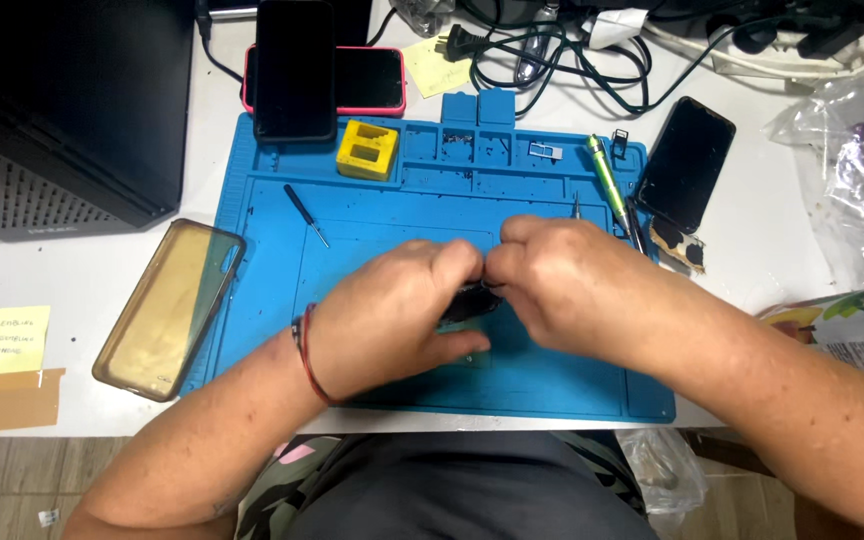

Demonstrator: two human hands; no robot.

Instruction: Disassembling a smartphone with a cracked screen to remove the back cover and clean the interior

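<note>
Both hands meet over the middle of a blue work mat (372,215). My left hand (397,310) and my right hand (562,285) close together on a small dark phone part (467,303), which shows only as a black sliver between the fingers. Most of that part is hidden by my hands. A red cord bracelet circles my left wrist.
On the mat lie a small black screwdriver (305,214), a yellow block (367,149) and a green pen-like tool (608,178). A clear yellowed phone case (167,305) rests left of the mat, a black phone (685,162) right. Two phones (295,68) sit at the back, cables beyond.
</note>
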